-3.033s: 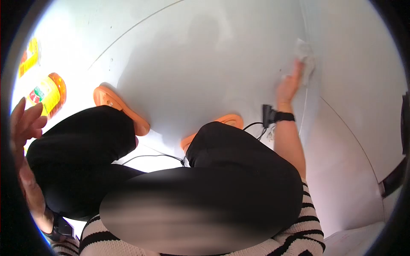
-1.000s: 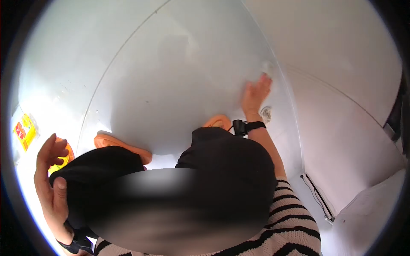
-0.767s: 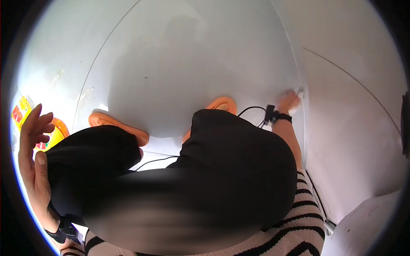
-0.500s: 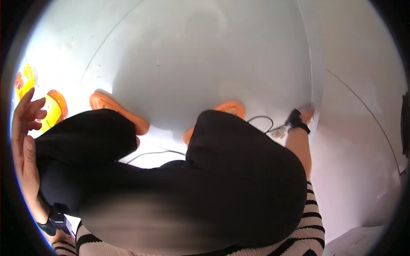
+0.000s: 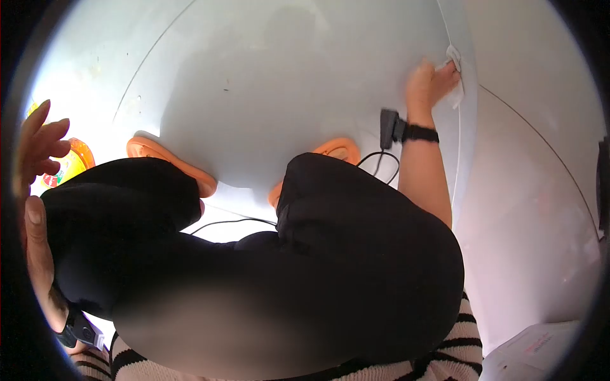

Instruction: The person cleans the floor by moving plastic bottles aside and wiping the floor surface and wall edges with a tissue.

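A crumpled white cloth or tissue (image 5: 456, 94) lies against the edge where the pale floor (image 5: 305, 101) meets the white wall panel. My right hand (image 5: 433, 84) presses on it with the fingers, and part of the cloth sticks out above and below them. A black strap with a small dark device circles my right wrist. At the far left my left hand (image 5: 39, 165) hangs with its fingers apart and nothing in it, beside my left knee. Just past it stands an orange container with a yellow label (image 5: 75, 164), partly hidden by the hand.
My orange slippers (image 5: 170, 164) stand on the floor below my black trouser legs. A thin black cable (image 5: 397, 166) loops near the right slipper. The white wall panel (image 5: 527, 101) rises on the right, and a white object with faint print (image 5: 537, 349) sits at lower right.
My right hand has moved up along the floor's edge, away from my body, and the cloth under it now shows. My left hand stays raised by my knee, shifted slightly upward.
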